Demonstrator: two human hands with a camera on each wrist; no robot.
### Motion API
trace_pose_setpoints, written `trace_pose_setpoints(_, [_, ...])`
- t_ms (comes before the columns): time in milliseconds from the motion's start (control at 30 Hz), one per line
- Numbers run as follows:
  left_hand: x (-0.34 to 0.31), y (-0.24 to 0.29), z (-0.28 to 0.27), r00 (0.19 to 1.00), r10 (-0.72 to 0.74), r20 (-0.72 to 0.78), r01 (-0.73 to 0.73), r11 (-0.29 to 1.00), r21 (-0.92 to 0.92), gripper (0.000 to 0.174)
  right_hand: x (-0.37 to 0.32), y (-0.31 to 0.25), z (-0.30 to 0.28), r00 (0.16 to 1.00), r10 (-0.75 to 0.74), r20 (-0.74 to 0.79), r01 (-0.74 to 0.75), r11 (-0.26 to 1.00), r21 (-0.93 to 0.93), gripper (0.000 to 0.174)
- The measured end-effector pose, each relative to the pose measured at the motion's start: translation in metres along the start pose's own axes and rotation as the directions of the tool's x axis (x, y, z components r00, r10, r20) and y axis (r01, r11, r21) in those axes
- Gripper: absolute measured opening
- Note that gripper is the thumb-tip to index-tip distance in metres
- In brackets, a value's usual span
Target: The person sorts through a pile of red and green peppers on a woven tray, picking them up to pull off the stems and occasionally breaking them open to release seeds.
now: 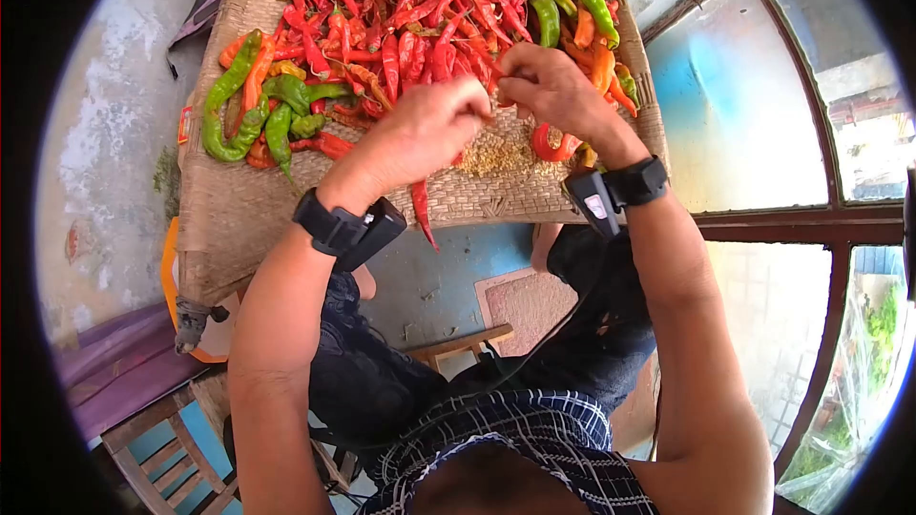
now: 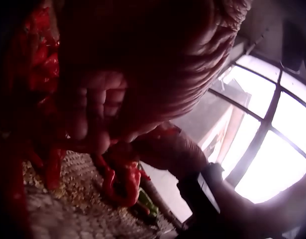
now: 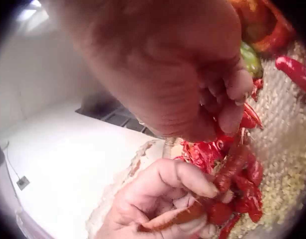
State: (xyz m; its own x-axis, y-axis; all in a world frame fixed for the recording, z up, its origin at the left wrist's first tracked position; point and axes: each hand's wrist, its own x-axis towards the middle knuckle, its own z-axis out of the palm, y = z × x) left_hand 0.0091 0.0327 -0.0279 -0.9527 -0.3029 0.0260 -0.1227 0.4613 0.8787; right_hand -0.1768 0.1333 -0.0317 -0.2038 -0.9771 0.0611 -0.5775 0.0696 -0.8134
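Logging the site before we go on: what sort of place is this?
Probably a home or small informal workroom: a woven tray heaped with chillies, a large framed window, a wooden stool.

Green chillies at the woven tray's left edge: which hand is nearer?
Left. The left hand sits just right of those green chillies; the right hand lies beyond it, farther right.

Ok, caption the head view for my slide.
Left hand and right hand pinch one red chili near a seed pile on a woven tray heaped with chilies.
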Motion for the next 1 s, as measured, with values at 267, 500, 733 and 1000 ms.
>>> trace_pose_setpoints(267, [0.002, -0.007, -0.015, 0.982, -0.146, 0.118, 0.188, 0.753, -0.631, 0.017, -0.017, -0.028, 0.01, 0.976, 0.089, 0.198, -0.159, 0.915, 0.371, 0.039])
trace_pose_setpoints(500, [0.002, -0.007, -0.021, 0.975, -0.221, -0.015, 0.186, 0.853, -0.487, 0.022, -0.007, -0.02, -0.016, 0.918, 0.216, 0.332, -0.271, 0.954, 0.129, 0.024])
trace_pose_setpoints(733, [0.004, -0.008, -0.023, 0.944, -0.246, -0.22, 0.101, 0.849, -0.518, 0.025, 0.019, -0.01, -0.019, 0.929, -0.116, -0.35, 0.17, 0.977, 0.128, 0.054])
trace_pose_setpoints(1000, [0.0, 0.0, -0.023, 0.973, -0.159, -0.168, 0.096, 0.939, -0.329, 0.019, -0.009, -0.021, 0.031, 0.956, 0.05, 0.29, -0.075, 0.994, 0.074, 0.022])
